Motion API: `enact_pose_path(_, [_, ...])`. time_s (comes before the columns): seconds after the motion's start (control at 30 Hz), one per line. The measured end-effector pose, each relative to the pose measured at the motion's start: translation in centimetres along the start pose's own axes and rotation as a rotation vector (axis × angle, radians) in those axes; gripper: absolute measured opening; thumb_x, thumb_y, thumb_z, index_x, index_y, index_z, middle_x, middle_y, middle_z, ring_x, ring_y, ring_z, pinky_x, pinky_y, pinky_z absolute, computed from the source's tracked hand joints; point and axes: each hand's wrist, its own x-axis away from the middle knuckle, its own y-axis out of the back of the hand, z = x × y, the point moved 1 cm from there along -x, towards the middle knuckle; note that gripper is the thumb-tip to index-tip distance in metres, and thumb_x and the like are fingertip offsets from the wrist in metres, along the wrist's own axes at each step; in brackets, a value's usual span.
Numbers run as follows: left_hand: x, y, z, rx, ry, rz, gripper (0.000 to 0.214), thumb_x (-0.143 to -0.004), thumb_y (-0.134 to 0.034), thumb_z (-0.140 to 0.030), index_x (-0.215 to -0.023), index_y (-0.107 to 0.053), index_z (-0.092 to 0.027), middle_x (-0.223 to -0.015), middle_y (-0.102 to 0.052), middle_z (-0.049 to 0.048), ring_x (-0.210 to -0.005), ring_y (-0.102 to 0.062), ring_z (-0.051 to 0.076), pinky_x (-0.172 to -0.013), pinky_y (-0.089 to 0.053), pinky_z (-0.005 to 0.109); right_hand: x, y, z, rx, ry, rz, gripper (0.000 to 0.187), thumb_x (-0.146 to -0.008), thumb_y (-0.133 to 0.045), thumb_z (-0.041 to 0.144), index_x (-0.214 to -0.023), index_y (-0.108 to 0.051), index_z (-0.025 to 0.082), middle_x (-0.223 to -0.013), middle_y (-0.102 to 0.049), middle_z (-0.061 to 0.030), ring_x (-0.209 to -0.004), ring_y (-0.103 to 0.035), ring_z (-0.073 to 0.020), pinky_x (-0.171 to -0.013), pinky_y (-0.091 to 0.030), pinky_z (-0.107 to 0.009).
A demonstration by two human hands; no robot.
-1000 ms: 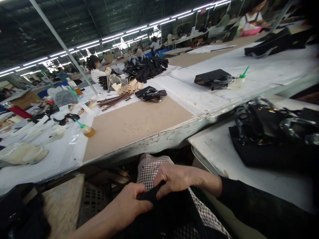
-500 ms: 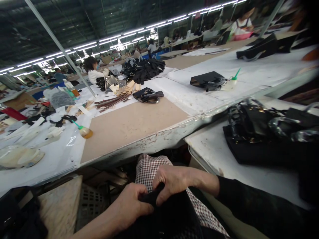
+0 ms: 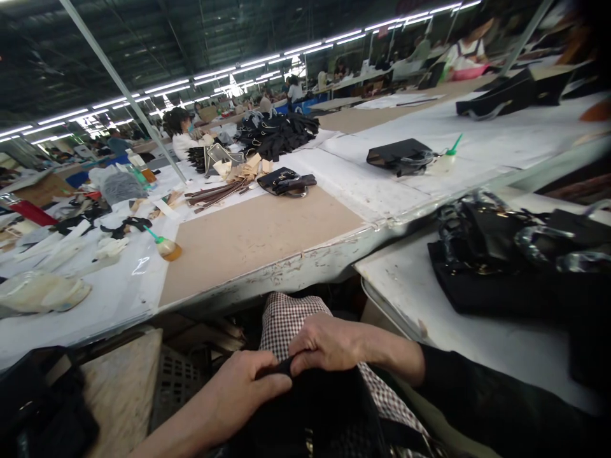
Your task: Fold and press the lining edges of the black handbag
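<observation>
On my lap, over a checkered cloth (image 3: 293, 312), rests a black handbag (image 3: 315, 407) with a bit of gold hardware low on its front. My left hand (image 3: 255, 381) pinches the bag's top edge between thumb and fingers. Just to its right, my right hand (image 3: 322, 343) grips the same edge, its thumb pressed against the near side. The two hands are close together, fingertips almost meeting. Much of the bag's lower part is dark and cut off by the frame.
Ahead stands a worktable with a brown board (image 3: 258, 242), a glue bottle (image 3: 167, 245), a small black bag (image 3: 286, 182) and brown strips (image 3: 219, 192). Black bags (image 3: 506, 248) crowd a side table at right. Another black bag (image 3: 42, 401) lies at lower left. Co-workers sit farther back.
Both hands stay on the bag's top edge; the right thumb has shifted up and lies flatter along it. The bag has tilted so its gold hardware now shows. The view has shifted slightly.
</observation>
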Motion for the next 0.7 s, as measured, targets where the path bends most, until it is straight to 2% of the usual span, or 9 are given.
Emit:
enact_pose_path(0.13, [2.4, 0.5, 1.0, -0.004, 0.045, 0.033, 0.039, -0.098, -0.044, -0.048, -0.075, -0.053, -0.018, -0.072, -0.042, -0.0040, -0.068, -0.039, 0.013, -0.058, -0.031, 0.023, 0.2, 0.7, 0.2, -0.070, -0.003, 0.038, 0.029, -0.096, -0.065, 0.037, -0.076, -0.070, 0.017, -0.062, -0.057, 0.0051, -0.056, -0.049, -0.0097, -0.054, -0.032, -0.022])
enact_pose_path(0.23, [3.8, 0.4, 2.6, -0.095, 0.058, 0.007, 0.042, -0.100, -0.039, -0.051, -0.076, -0.050, -0.019, -0.074, -0.045, -0.0029, -0.069, -0.041, 0.014, -0.060, -0.031, 0.024, 0.1, 1.3, 0.3, -0.101, -0.023, 0.087, 0.030, -0.098, -0.061, 0.035, -0.075, -0.067, 0.017, -0.063, -0.054, 0.0054, -0.058, -0.048, -0.0099, -0.056, -0.033, -0.022])
enact_pose_path(0.37, [4.6, -0.3, 4.2, -0.144, 0.018, -0.053, 0.041, -0.101, -0.036, -0.050, -0.076, -0.048, -0.020, -0.071, -0.042, -0.0037, -0.066, -0.041, 0.013, -0.059, -0.032, 0.023, 0.1, 1.6, 0.2, -0.004, -0.090, 0.119, 0.028, -0.099, -0.058, 0.034, -0.077, -0.064, 0.018, -0.065, -0.051, 0.0055, -0.059, -0.046, -0.0104, -0.057, -0.032, -0.022])
enact_pose_path(0.47, [4.7, -1.0, 4.7, -0.203, -0.038, -0.153, 0.041, -0.103, -0.035, -0.047, -0.075, -0.050, -0.020, -0.066, -0.041, -0.0045, -0.060, -0.041, 0.012, -0.057, -0.032, 0.022, 0.0, 1.4, 0.1, 0.052, -0.084, 0.101, 0.029, -0.099, -0.059, 0.035, -0.076, -0.063, 0.019, -0.065, -0.052, 0.0057, -0.059, -0.046, -0.0102, -0.056, -0.031, -0.022])
enact_pose_path(0.6, [4.3, -2.2, 5.7, -0.376, -0.158, -0.361, 0.043, -0.105, -0.033, -0.042, -0.077, -0.057, -0.020, -0.063, -0.052, -0.0030, -0.056, -0.053, 0.012, -0.058, -0.037, 0.020, 0.0, 0.9, -0.3, 0.083, -0.053, 0.036, 0.032, -0.098, -0.061, 0.035, -0.071, -0.064, 0.018, -0.063, -0.055, 0.0052, -0.058, -0.049, -0.0104, -0.057, -0.033, -0.022])
enact_pose_path(0.7, [3.8, -2.9, 6.9, -0.451, -0.232, -0.476, 0.045, -0.106, -0.033, -0.042, -0.077, -0.061, -0.021, -0.062, -0.059, -0.0020, -0.055, -0.058, 0.012, -0.058, -0.041, 0.019, 0.7, 1.1, -0.8, 0.069, -0.125, -0.053, 0.028, -0.094, -0.066, 0.044, -0.080, -0.073, 0.020, -0.070, -0.065, 0.0036, -0.066, -0.057, -0.0125, -0.062, -0.038, -0.023])
